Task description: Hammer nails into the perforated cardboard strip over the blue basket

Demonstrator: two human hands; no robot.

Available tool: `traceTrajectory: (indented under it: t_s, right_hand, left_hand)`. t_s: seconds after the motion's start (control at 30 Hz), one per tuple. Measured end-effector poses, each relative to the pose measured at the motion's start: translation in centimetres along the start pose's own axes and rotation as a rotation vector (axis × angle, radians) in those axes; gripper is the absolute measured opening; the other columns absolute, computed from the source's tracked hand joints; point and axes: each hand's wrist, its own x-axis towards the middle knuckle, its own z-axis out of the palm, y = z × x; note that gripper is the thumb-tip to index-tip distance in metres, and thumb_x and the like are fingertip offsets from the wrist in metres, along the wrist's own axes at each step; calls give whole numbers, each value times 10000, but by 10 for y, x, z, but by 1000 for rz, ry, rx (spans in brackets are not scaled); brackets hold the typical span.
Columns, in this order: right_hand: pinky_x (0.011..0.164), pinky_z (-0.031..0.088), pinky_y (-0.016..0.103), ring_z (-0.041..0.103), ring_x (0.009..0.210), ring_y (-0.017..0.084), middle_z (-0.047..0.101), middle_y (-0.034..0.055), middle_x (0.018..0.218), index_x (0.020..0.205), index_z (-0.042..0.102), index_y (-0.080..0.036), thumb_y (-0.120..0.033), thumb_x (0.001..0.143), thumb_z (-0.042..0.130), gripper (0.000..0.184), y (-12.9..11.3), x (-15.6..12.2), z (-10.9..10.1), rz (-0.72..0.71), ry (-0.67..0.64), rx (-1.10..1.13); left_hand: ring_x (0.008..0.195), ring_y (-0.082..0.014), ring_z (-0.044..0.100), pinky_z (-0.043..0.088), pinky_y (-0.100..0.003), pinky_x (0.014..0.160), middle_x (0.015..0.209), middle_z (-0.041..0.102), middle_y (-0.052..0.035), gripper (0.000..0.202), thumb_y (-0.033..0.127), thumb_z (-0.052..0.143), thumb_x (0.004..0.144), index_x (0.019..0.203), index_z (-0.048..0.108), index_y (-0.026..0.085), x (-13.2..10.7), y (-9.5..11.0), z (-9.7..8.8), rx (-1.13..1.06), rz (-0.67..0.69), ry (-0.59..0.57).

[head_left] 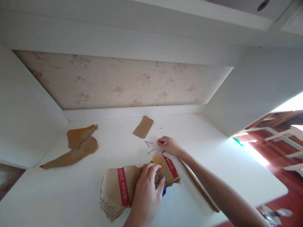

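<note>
My left hand (pixel 149 186) is curled over a torn piece of cardboard (pixel 113 183) with red printed tape and many small punched holes. Between its thumb and fingers something greyish shows, too unclear to name. A bit of a blue object (pixel 164 192) peeks out beside the thumb. Further forward, my right hand (pixel 169 145) has its fingertips pinched together just above the table; what they hold, if anything, is too small to make out. Several thin metal nails (pixel 151 151) lie left of it. Under my right forearm rests a wooden rod or handle (pixel 199 186).
A small perforated cardboard rectangle (pixel 143 127) lies toward the back of the white table (pixel 113 135). Torn cardboard scraps (pixel 80 148) are at the left. White panels enclose the back and sides, with a shelf (pixel 142 28) overhead. Chairs stand beyond the right edge.
</note>
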Motion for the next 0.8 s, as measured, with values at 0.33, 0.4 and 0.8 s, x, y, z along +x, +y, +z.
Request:
traceTrajectory:
  t_s: [0.33, 0.4, 0.8]
  right_hand:
    - [852, 554, 435, 646, 1013, 226, 620, 83, 1242, 1216, 597, -195, -318, 953, 602, 290, -5, 55, 34, -120, -168, 20]
    - [851, 555, 435, 646, 1011, 226, 620, 83, 1242, 1217, 596, -194, -318, 953, 602, 291, -5, 53, 35, -111, -153, 32]
    - [864, 541, 429, 655, 983, 213, 664, 69, 1149, 1174, 620, -185, -303, 971, 566, 241, -12, -11, -6, -3, 150, 349]
  left_hand:
    - [951, -204, 645, 543, -343, 868, 1091, 628, -84, 273, 118, 442, 917, 1124, 588, 222, 4, -10, -9, -107, 52, 55]
    - [948, -207, 645, 542, -344, 867, 1072, 633, -84, 258, 129, 442, 920, 1104, 599, 217, 5, -9, -11, -117, 42, 58]
    - [1048, -262, 615, 533, -425, 945, 1188, 588, -108, 366, 325, 667, 840, 1178, 614, 194, 3, 2, -6, 49, -9, 11]
